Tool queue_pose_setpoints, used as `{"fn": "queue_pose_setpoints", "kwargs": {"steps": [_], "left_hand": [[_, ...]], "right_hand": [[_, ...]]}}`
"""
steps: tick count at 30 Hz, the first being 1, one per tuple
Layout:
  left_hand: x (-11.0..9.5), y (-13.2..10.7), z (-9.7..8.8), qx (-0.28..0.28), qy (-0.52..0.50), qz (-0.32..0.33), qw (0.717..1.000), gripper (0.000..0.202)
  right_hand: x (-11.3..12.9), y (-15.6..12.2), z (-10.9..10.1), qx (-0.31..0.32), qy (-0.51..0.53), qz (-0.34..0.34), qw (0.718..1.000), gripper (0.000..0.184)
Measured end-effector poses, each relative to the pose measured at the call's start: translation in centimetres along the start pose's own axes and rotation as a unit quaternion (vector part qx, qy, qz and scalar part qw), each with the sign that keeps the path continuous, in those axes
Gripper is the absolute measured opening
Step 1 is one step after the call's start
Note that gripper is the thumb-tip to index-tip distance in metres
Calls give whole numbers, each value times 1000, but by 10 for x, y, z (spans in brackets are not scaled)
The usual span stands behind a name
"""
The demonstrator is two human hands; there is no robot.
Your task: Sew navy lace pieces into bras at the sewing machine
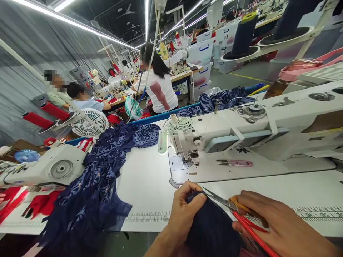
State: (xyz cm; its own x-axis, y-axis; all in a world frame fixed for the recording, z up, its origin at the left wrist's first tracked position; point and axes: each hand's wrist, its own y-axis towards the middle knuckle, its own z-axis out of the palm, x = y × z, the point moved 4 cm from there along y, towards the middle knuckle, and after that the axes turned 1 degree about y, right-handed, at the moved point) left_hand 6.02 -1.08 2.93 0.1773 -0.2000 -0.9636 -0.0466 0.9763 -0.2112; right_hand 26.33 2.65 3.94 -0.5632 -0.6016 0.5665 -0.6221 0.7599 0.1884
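Note:
My left hand (pixel 184 210) is closed, thumb and fingers pinching the edge of a dark navy fabric piece (pixel 211 228) in front of the table edge. In my right hand (pixel 278 221) is a pair of scissors (pixel 229 203) with red and orange handles. Their blades point left along the fabric's upper edge, close to my left thumb; I cannot tell whether they touch the cloth. Just beyond my hands stands a white sewing machine (pixel 214 128). On its bed lie thread snips (pixel 235 163) with a pink handle.
A heap of navy patterned fabric (pixel 104 171) covers the table's left part and hangs over its front edge. Another machine (pixel 50 167) with red cloth (pixel 44 205) stands at far left. A ruler strip (pixel 147 217) runs along the table front. Several people sit at machines beyond.

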Motion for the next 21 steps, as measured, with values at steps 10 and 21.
{"fn": "queue_pose_setpoints", "kwargs": {"steps": [10,21], "left_hand": [[4,-2,8,-34,-38,-3,999,34],[5,-4,-8,-51,6,-7,999,29]], "right_hand": [[6,-3,8,-38,-2,-30,999,23],[-51,-30,-17,-104,-27,125,986,35]]}}
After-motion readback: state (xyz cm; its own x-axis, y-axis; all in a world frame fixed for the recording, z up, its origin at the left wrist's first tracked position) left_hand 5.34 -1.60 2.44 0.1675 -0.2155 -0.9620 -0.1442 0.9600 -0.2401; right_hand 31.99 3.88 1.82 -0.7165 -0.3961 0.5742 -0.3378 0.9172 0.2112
